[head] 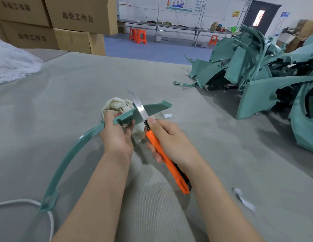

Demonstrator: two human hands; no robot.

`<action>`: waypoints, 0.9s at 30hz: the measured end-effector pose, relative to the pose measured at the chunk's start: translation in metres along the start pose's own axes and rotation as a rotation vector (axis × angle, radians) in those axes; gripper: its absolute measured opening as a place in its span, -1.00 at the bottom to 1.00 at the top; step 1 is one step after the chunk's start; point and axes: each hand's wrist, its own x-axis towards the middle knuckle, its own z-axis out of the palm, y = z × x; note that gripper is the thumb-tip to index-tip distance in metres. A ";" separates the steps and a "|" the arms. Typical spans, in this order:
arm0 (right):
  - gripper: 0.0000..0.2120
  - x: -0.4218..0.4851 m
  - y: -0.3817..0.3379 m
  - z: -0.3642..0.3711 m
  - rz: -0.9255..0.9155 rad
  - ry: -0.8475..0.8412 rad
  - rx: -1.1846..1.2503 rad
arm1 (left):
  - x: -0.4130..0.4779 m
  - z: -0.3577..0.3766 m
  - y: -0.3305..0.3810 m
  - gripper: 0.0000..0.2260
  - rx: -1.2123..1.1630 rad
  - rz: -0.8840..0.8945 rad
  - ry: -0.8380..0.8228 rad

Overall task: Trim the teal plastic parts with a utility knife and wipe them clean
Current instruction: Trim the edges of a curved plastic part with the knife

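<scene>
Both of your arms show from the bottom edge of the picture up to the fingertips. Your left forearm (100, 189) and right forearm (222, 198) are bare along all of their visible length, slim and smooth. Your left hand (117, 135) and right hand (168, 142) are bare too. The right thumbnail (152, 121) is short and plain. Elbows and upper arms fall outside the picture.

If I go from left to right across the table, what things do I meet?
white cord → curved teal part → left hand holding that part → right hand gripping the orange utility knife → big pile of teal parts
</scene>
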 end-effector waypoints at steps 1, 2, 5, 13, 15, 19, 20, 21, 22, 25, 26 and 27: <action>-0.63 -0.001 0.000 0.002 -0.017 -0.036 -0.012 | 0.001 -0.002 -0.001 -0.85 0.020 -0.024 -0.009; -0.64 -0.001 0.000 0.005 -0.038 -0.082 -0.036 | 0.001 -0.004 -0.002 -0.83 0.038 -0.065 -0.036; -0.65 -0.003 0.000 0.014 -0.096 -0.172 -0.061 | -0.002 -0.009 -0.006 -0.60 0.107 -0.198 -0.142; -0.59 0.008 0.007 -0.023 0.007 0.357 0.027 | -0.005 0.002 0.002 -0.85 -0.018 -0.008 -0.018; -0.61 0.011 0.011 -0.029 0.020 0.440 -0.017 | -0.005 0.003 0.002 -0.84 -0.034 -0.003 -0.020; -0.63 0.012 0.014 -0.030 0.024 0.468 -0.069 | -0.005 0.002 0.002 -0.84 -0.028 0.022 -0.008; -0.62 0.012 0.015 -0.029 0.026 0.470 -0.087 | -0.005 0.002 0.001 -0.84 -0.018 0.029 -0.012; -0.62 0.012 0.015 -0.028 0.026 0.475 -0.108 | -0.005 0.001 0.001 -0.85 -0.016 0.036 -0.019; -0.62 0.012 0.015 -0.028 0.025 0.479 -0.125 | -0.005 0.001 0.001 -0.86 -0.019 0.043 -0.026; -0.64 0.011 0.014 -0.028 0.023 0.483 -0.140 | -0.004 0.001 0.001 -0.95 -0.015 0.060 -0.022; -0.64 0.011 0.014 -0.029 0.026 0.483 -0.142 | -0.004 0.002 0.001 -0.97 -0.018 0.070 -0.023; -0.63 0.011 0.014 -0.029 0.032 0.482 -0.147 | -0.004 0.002 0.001 -0.97 -0.020 0.080 -0.024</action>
